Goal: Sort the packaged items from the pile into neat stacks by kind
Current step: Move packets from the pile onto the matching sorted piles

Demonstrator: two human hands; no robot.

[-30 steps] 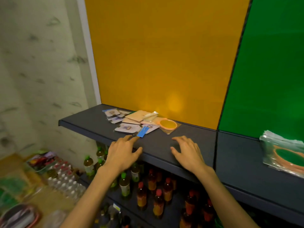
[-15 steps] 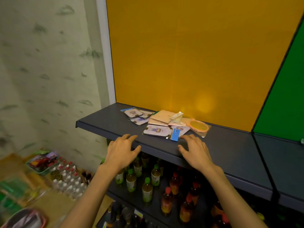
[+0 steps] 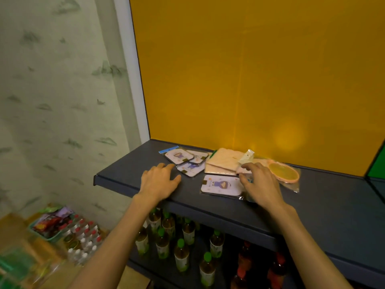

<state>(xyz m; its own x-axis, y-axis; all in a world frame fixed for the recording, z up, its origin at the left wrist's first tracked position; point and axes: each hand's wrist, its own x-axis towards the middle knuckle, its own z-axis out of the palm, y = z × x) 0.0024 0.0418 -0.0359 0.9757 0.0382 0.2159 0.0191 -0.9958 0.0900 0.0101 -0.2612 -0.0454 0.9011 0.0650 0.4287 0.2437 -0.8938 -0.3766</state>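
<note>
both hands flat and holding nothing: left hand point(image 3: 159, 181) rests on the shelf point(image 3: 325, 197), right hand point(image 3: 261, 184) spread over the pile's point(image 3: 225, 166) edge. cards just beyond the fingertips. risk: slick wrappers overlap, so one careless drag could scatter everything off the front lip.

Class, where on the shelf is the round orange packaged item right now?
In the head view, the round orange item lies at the pile's right end near the yellow back panel, just beyond the right hand.
</note>
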